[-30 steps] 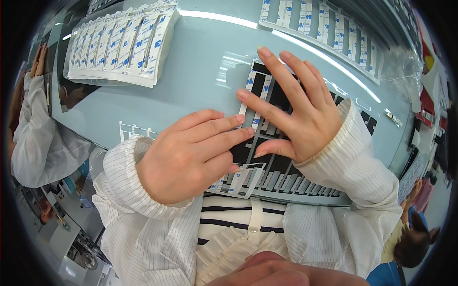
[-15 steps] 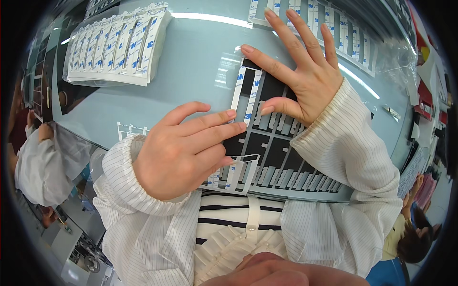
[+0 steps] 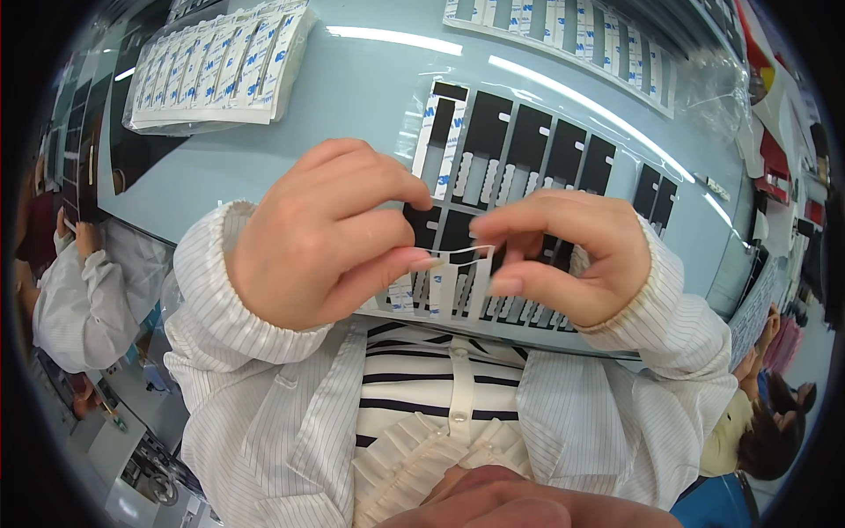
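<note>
My left hand (image 3: 326, 238) pinches a thin white cut-out liner frame (image 3: 481, 290) between thumb and finger, in front of my chest. A white adhesive strip with blue print (image 3: 442, 290) hangs within that frame. To the right, my right hand (image 3: 576, 255) is curved with thumb and index finger apart, close to the frame's right corner and apparently holding nothing. Beneath both hands lie rows of flat black pieces (image 3: 488, 128) with wavy-edged lower parts. On the far left piece sits a white, blue-printed adhesive strip (image 3: 451, 145). My hands hide some of the nearer row.
A stack of adhesive strip sheets (image 3: 211, 75) in clear plastic lies at the back left. Another strip sheet (image 3: 563, 35) lies at the back right beside crumpled clear film (image 3: 713, 97). A person in a white sleeve (image 3: 92, 299) is at the left; another person (image 3: 775, 431) is at lower right.
My right hand has drawn back toward me from the far black pieces, its fingers now curled in. My left hand has lifted off the strip, and the liner frame is raised in its pinch.
</note>
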Motion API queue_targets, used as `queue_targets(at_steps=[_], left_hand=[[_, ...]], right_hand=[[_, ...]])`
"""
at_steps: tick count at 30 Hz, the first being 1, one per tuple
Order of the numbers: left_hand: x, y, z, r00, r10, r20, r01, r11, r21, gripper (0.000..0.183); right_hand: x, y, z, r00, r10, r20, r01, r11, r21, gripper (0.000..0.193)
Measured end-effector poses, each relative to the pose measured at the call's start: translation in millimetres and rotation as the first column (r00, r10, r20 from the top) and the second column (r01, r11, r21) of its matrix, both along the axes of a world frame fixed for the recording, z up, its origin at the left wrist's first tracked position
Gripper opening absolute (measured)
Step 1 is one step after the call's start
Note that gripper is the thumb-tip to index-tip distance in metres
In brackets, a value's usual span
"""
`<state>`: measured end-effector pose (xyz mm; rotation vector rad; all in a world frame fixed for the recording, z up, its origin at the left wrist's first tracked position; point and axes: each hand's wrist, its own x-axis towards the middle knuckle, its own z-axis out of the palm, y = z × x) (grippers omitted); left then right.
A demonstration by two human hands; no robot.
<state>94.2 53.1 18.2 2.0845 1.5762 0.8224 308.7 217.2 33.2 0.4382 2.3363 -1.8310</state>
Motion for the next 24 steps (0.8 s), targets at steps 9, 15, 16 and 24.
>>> queue_targets(at_steps=[9, 15, 16, 24], left_hand=[[11.2, 3.8, 12.4, 0.978, 0.108, 0.179, -0.066, 0.972, -0.226, 0.025], [13.9, -8.5, 7.9, 0.876, 0.241, 0.419, -0.131, 0.953, -0.275, 0.018], [14.8, -6.8, 10.6, 0.858, 0.215, 0.466, -0.096, 0.959, -0.266, 0.015], [15.3, 1.8, 5.4, 0.759, -0.007, 0.651, 0.168, 0.968, -0.185, 0.013]], right_hand=[[15.5, -8.6, -11.6, 0.959, -0.283, -0.006, 0.258, 0.884, -0.390, 0.014], [12.5, -8.2, -16.8, 0.957, -0.203, 0.205, 0.287, 0.747, -0.600, 0.017], [11.5, -11.4, -22.9, 0.955, -0.135, 0.266, 0.284, 0.682, -0.674, 0.016], [6.9, -26.2, -27.8, 0.958, 0.090, 0.274, 0.124, 0.728, -0.674, 0.017]])
